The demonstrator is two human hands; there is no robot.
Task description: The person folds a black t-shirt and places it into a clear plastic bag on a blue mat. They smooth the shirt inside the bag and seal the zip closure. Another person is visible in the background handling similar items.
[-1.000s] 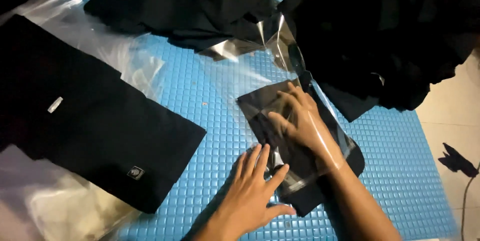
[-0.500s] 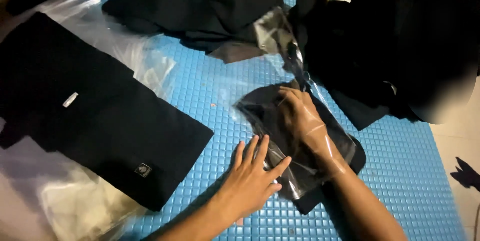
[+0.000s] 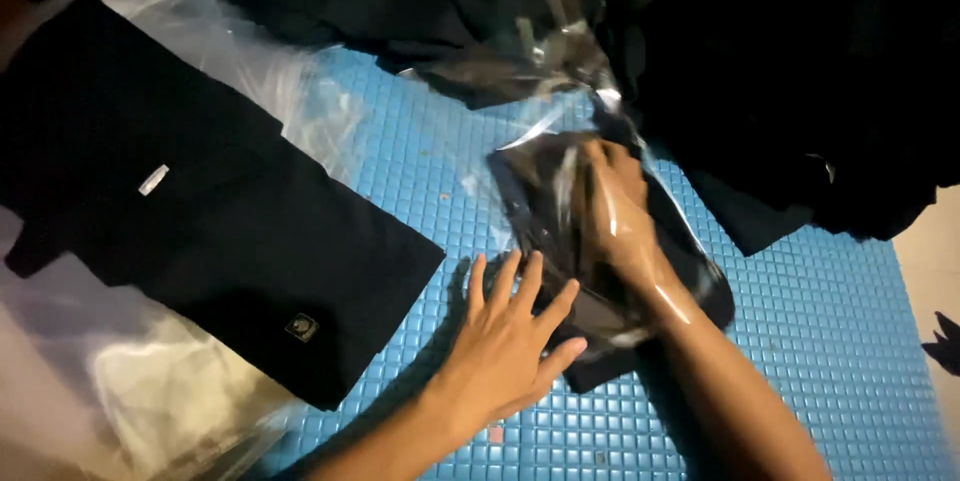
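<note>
Your right hand (image 3: 615, 211) sits inside the clear plastic bag (image 3: 560, 131), fingers spread flat on the folded black garment (image 3: 600, 311). Your left hand (image 3: 510, 336) lies open, pinning the garment's near end. The bundle's long axis runs diagonally away from you on the blue mat (image 3: 800, 341).

Black folded garment (image 3: 560, 231), seemingly clear bag (image 3: 660, 231), blue grid-patterned mat (image 3: 820, 341).

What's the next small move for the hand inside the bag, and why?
Probably push the right hand a bit deeper, carrying the folded black garment toward the closed end of the clear plastic bag. That hand is inside the bag on the garment, while a corner of the dark fabric seems to poke out by the left hand, which presses flat at the bag's mouth on the blue mat.
</note>
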